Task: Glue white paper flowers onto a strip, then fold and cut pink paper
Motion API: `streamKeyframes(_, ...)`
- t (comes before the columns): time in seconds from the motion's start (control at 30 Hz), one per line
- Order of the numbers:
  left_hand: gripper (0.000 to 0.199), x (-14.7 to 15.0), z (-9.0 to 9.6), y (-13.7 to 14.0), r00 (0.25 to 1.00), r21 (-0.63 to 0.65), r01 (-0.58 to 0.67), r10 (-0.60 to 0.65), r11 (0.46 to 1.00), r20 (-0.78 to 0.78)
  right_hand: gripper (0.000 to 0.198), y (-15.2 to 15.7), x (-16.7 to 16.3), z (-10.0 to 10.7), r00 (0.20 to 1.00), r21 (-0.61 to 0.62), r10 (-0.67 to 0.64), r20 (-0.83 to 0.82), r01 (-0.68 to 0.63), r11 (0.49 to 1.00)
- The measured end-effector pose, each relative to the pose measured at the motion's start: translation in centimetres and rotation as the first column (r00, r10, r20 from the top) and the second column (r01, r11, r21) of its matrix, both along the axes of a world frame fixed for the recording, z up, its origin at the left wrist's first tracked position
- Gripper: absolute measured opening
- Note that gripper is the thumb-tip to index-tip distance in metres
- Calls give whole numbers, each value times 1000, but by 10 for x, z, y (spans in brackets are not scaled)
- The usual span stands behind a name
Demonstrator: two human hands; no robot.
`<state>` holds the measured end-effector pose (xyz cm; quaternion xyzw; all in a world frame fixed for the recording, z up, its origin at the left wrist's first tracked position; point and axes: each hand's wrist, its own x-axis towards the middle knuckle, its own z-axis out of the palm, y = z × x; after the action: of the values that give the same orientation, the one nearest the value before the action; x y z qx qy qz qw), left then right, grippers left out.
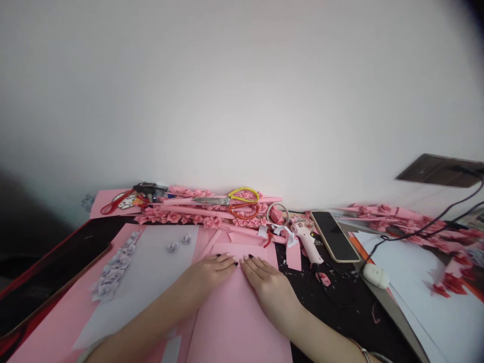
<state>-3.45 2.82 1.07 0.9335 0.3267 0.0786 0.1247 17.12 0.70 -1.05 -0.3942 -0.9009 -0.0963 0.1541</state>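
A large pink sheet of paper (242, 322) lies in front of me, its far end near the pile of paper flowers. My left hand (209, 277) rests flat on its left side, fingers stretched out. On the right side lies my right hand (266, 285), also flat with fingers extended. The fingertips of both hands almost meet near the sheet's far end. Beside my left arm is a white sheet (155, 272) with two small pale flowers (179, 243) on it. A row of pale paper flowers (115, 269) runs along its left edge.
Scissors (227, 200) with yellow and red handles lie on pink paper roses (177, 218) along the wall. To the right are a pink glue gun (308, 244), a phone (336, 237), a white earphone case (375, 276), cables, white sheets (419, 287) and more roses. A dark tablet (49, 272) lies left.
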Motion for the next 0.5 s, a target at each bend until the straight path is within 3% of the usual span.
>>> streamKeyframes(0.5, 42, 1, -7, -2, 996, 164, -10, 23, 986, -82, 37, -2, -1, 0, 998, -28, -35, 54, 36, 999)
